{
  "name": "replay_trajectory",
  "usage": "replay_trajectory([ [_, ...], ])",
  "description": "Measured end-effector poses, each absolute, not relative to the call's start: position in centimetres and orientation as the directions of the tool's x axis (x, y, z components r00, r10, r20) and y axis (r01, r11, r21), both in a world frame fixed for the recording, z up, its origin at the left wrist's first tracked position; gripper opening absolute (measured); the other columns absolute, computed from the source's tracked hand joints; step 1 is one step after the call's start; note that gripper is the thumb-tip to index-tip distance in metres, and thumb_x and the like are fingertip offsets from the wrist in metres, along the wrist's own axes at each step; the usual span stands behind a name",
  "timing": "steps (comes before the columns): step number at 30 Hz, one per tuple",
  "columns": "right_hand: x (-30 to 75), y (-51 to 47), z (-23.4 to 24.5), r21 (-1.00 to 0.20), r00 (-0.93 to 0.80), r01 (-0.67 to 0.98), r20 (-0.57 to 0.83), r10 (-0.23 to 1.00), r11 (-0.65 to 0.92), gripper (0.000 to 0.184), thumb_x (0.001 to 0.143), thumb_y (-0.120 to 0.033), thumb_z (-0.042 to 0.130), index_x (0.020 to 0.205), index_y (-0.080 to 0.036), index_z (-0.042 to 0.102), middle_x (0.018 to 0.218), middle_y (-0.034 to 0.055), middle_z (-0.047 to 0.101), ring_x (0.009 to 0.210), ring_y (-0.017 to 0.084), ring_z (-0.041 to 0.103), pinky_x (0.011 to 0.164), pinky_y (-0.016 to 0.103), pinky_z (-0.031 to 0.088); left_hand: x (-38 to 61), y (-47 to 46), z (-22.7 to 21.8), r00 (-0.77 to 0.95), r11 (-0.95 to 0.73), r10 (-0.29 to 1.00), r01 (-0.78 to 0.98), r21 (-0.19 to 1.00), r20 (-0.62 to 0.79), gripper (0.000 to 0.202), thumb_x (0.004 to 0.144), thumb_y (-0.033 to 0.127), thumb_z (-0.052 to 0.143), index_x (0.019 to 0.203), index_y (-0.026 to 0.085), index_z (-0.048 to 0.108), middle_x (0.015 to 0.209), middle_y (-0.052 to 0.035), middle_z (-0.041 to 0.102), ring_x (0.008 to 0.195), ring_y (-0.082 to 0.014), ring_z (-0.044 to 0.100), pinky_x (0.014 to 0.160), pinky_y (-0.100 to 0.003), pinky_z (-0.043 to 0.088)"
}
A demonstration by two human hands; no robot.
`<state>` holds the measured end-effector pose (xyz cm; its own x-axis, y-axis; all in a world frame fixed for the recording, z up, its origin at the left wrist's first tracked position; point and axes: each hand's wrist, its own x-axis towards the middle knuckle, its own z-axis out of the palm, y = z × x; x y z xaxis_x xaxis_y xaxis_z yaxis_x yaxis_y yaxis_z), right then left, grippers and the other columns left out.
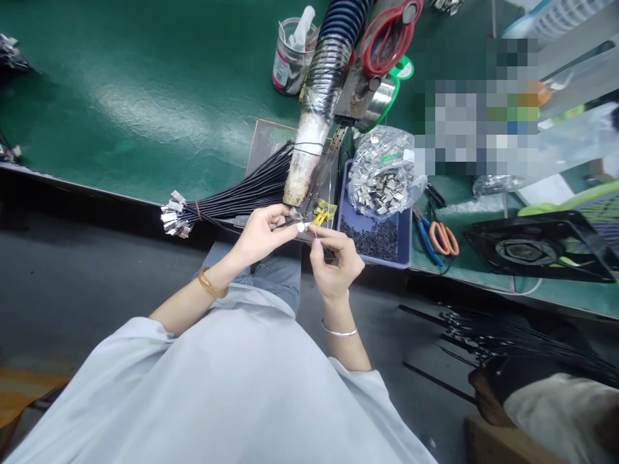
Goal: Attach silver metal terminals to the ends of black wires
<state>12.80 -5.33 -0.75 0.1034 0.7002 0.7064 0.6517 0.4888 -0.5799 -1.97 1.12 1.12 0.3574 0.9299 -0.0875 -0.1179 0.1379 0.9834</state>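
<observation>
My left hand (264, 237) is closed, thumb and fingers pinching the end of a black cable beside the tube's mouth. Close by on the right, my right hand (336, 263) pinches a thin wire, which looks like solder wire, near that cable end. Between the hands, a small yellow fixture (320, 218) sits at the bench edge. Left of them lies a bundle of black cables (242, 190), tied with a red band, with metal connectors (175, 216) at its far end. What exactly the fingertips touch is too small to make out.
A taped flexible duct (309, 132) comes down just above my hands. Right of them stands a blue tray (405, 241) with small black parts and a bag of metal connectors (384, 187). Beyond are pliers (428, 235) and a black fan (536, 248). A wire spool (382, 103) hangs behind.
</observation>
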Motion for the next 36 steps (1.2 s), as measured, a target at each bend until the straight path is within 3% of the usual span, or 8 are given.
replay_trajectory([
  [2,12.7,-5.6,-1.1,-0.620,0.116,0.611,0.685,0.719,0.492,0.011,0.092,-0.014,0.062,0.090,-0.023,0.058,0.096,0.0054,0.080,0.088,0.018,0.079,0.072,0.030,0.065,-2.1,1.1,1.2,0.412,0.154,0.906,-0.100,0.983,-0.099,0.024,0.066,0.032,0.081,0.073,0.011,0.071,0.051,0.0078,0.042,0.050,-0.0040,0.029,0.047,-0.020,0.020],
  [6,12.2,-5.8,-1.2,-0.667,0.149,0.579,0.652,0.744,0.469,0.007,0.094,-0.016,0.061,0.093,-0.023,0.059,0.098,0.0053,0.080,0.089,0.018,0.079,0.070,0.029,0.066,-2.2,1.1,1.3,0.455,0.160,0.886,-0.121,0.980,-0.089,0.019,0.068,0.029,0.076,0.069,0.011,0.073,0.059,0.0023,0.058,0.054,-0.0052,0.038,0.050,-0.020,0.029],
  [10,11.7,-5.9,-0.5,-0.624,0.128,0.656,0.646,0.752,0.424,0.009,0.092,-0.013,0.064,0.093,-0.022,0.063,0.104,0.0068,0.080,0.089,0.017,0.079,0.071,0.026,0.065,-2.0,0.9,0.9,0.412,0.109,0.910,-0.109,0.988,-0.055,0.014,0.067,0.025,0.073,0.070,0.012,0.074,0.060,0.0026,0.060,0.053,-0.0050,0.040,0.051,-0.019,0.033],
  [15,11.6,-5.9,0.2,-0.678,0.207,0.651,0.591,0.779,0.341,0.008,0.091,-0.015,0.066,0.086,-0.022,0.064,0.092,0.0037,0.079,0.082,0.015,0.077,0.068,0.024,0.063,-1.9,0.7,0.4,0.403,0.088,0.914,-0.086,0.992,-0.046,0.013,0.068,0.024,0.075,0.074,0.013,0.073,0.069,-0.0001,0.068,0.059,-0.0079,0.054,0.060,-0.020,0.045],
  [22,11.9,-5.3,0.0,-0.840,0.339,0.441,0.482,0.808,0.317,0.004,0.091,-0.024,0.069,0.088,-0.022,0.069,0.100,0.0039,0.079,0.093,0.018,0.078,0.079,0.031,0.064,-2.3,0.7,0.7,0.424,0.100,0.904,-0.078,0.992,-0.058,0.018,0.072,0.028,0.071,0.065,0.013,0.065,0.058,0.0028,0.056,0.055,-0.0065,0.045,0.056,-0.020,0.039],
  [26,11.9,-5.3,-0.2,-0.897,0.366,0.335,0.406,0.837,0.288,0.010,0.092,-0.030,0.068,0.087,-0.021,0.067,0.091,0.0027,0.079,0.081,0.018,0.078,0.074,0.031,0.065,-2.1,0.7,0.5,0.418,0.092,0.906,-0.063,0.994,-0.058,0.018,0.071,0.027,0.069,0.062,0.013,0.063,0.057,0.0027,0.054,0.055,-0.0069,0.044,0.056,-0.020,0.036],
  [30,12.1,-5.2,-0.6,-0.859,0.437,0.404,0.483,0.759,0.314,0.009,0.093,-0.027,0.066,0.087,-0.021,0.065,0.092,0.0035,0.079,0.080,0.017,0.078,0.073,0.029,0.065,-2.0,0.8,0.6,0.414,0.103,0.909,-0.088,0.991,-0.057,0.018,0.072,0.030,0.069,0.066,0.013,0.067,0.059,0.0021,0.057,0.055,-0.0070,0.045,0.056,-0.021,0.036],
  [36,12.3,-4.9,-0.6,-0.676,0.205,0.632,0.619,0.758,0.380,0.009,0.091,-0.018,0.065,0.083,-0.022,0.064,0.095,0.0058,0.079,0.090,0.020,0.078,0.079,0.035,0.064,-1.7,1.1,0.8,0.397,0.124,0.916,-0.149,0.981,-0.055,0.020,0.073,0.033,0.073,0.069,0.014,0.069,0.065,0.0009,0.065,0.060,-0.0086,0.054,0.061,-0.021,0.044],
])
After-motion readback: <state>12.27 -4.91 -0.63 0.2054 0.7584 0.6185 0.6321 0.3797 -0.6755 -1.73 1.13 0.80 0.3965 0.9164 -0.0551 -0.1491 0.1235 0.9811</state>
